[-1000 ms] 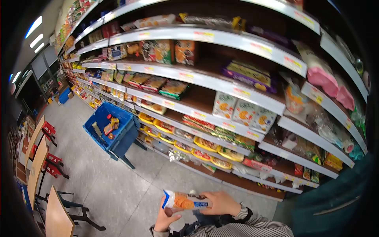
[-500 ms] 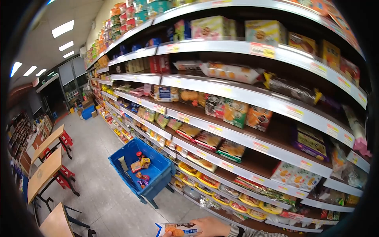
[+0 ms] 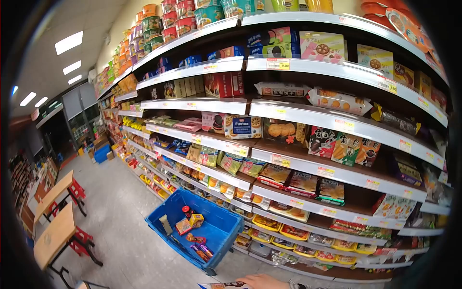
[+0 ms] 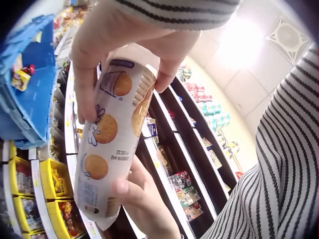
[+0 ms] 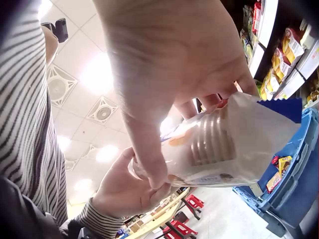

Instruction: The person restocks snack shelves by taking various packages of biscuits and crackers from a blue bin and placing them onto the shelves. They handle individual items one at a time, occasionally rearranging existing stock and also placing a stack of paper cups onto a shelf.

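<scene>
A long white biscuit packet (image 4: 107,144), printed with round biscuits, is held between both hands. My left hand (image 4: 132,35) grips one end, with thumb and fingers on opposite sides in the left wrist view. Around the other part curls my right hand (image 5: 174,64), its thumb pressed on the wrapper; the packet (image 5: 214,144) shows a blue end in the right wrist view. At the bottom edge of the head view, the right hand (image 3: 262,281) lies on the packet (image 3: 226,285), mostly cut off, and the left hand is out of that view.
A blue basket (image 3: 163,231) holding several snack packs stands on the floor beside long shelves (image 3: 288,113) of packaged biscuits. Wooden tables (image 3: 55,231) with red stools (image 3: 82,241) are at the left. Yellow trays (image 3: 267,222) line the lower shelf.
The head view has turned up and toward the shelves, so basket and shelves appear nearer and the packet has slid down to the bottom edge. Both hands still hold it.
</scene>
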### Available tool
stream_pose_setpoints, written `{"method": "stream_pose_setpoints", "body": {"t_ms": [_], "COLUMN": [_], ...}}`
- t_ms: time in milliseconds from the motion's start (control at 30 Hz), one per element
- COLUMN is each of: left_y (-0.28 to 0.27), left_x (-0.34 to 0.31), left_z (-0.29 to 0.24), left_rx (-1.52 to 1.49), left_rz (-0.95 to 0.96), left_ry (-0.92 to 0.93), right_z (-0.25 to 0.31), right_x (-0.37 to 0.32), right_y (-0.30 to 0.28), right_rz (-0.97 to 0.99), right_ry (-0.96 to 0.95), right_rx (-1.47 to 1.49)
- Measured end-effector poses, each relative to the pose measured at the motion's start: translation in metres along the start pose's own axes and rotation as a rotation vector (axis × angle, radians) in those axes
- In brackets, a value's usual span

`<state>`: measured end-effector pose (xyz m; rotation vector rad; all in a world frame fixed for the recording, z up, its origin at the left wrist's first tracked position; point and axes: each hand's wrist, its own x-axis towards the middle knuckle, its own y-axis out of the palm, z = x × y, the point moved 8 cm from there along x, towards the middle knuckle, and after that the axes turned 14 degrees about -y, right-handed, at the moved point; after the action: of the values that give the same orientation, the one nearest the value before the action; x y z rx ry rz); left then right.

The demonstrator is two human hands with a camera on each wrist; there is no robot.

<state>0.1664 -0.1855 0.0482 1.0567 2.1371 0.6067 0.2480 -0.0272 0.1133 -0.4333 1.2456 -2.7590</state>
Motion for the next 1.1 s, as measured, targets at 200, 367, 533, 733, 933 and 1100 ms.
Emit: {"method": "stream_pose_setpoints", "body": {"t_ms": [200,367,533,733,933,1100], "left_y": [-0.055,-0.049,-0.046,-0.06,-0.07,-0.066], "left_x": [0.021,0.038,0.073,0.113,0.157,0.192], "left_z": [-0.067,-0.113,-0.12,-0.128,-0.154,-0.162], "left_rx": [0.174,0.26,0.436,0.395,0.478,0.49], "left_rz": [0.022,0.038,0.245,0.26,0.184,0.238], "left_ry": [-0.016,0.016,-0.134,-0.165,-0.103,-0.105], "right_z": [0.015,0.004,0.023,0.052,0.034,-0.01], "right_x": [0.079,0.113,0.113,0.124,0.144,0.139], "right_y": [0.018,-0.053,-0.226,-0.389,-0.468,-0.517], "right_rz": [-0.146,-0.269,-0.576,-0.888,-0.906,-0.794], "right_ry": [0.009,0.032,0.139,0.201,0.226,0.36], "right_rx": [-0.062,-0.384,-0.998,-1.46,-1.645,-1.453]}}
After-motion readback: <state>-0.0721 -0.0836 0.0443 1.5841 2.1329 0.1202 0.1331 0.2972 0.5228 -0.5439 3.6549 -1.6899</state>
